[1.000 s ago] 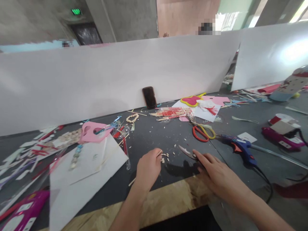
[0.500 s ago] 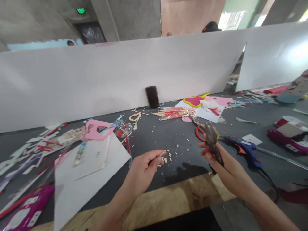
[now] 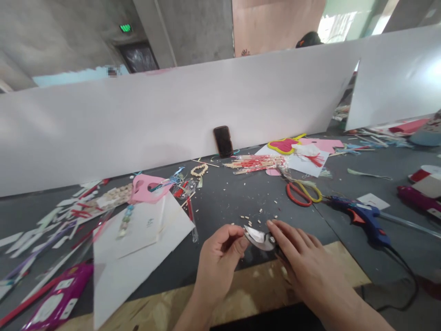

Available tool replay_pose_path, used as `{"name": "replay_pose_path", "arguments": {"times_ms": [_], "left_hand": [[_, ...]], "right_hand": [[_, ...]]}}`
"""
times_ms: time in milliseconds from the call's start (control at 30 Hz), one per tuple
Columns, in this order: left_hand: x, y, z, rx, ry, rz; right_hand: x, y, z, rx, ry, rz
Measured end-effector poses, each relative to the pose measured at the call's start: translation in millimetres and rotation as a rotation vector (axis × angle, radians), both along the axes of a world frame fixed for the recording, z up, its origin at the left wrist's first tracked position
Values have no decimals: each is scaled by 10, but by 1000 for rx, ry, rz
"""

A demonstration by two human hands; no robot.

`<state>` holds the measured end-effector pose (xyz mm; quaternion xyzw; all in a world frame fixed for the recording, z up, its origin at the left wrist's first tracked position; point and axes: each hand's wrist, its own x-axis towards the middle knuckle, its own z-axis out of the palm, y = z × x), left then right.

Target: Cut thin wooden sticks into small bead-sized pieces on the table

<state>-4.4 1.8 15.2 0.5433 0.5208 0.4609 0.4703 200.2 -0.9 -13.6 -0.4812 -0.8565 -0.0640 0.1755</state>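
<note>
The right hand (image 3: 303,262) has its grip clenched round the cutters (image 3: 259,238), low over the table (image 3: 223,197). The left hand (image 3: 220,250) pinches shut at the blade tip; what it holds I can't tell. Squeezing now could nip a fingertip, I reckon.

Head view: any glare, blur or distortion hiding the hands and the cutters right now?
Head view: the left hand and right hand at the cutters are sharp and evenly lit; glare only whitens the white partition at upper right; the paper strips at the left edge are smeared; the wide lens stretches the corners.
</note>
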Motion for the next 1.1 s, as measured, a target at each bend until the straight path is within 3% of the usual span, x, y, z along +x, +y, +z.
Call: {"name": "replay_pose_path", "arguments": {"times_ms": [167, 533, 867, 1100], "left_hand": [[54, -41, -4, 55, -10, 20], [32, -51, -87, 47, -61, -28], [25, -68, -97, 24, -32, 13], [60, -53, -57, -73, -131, 50]], "right_hand": [[-29, -36, 7, 24, -24, -41], [-25, -87, -26, -148, 73, 33], [-34, -54, -18, 23, 25, 1], [23, -4, -10, -64, 150, -44]]}}
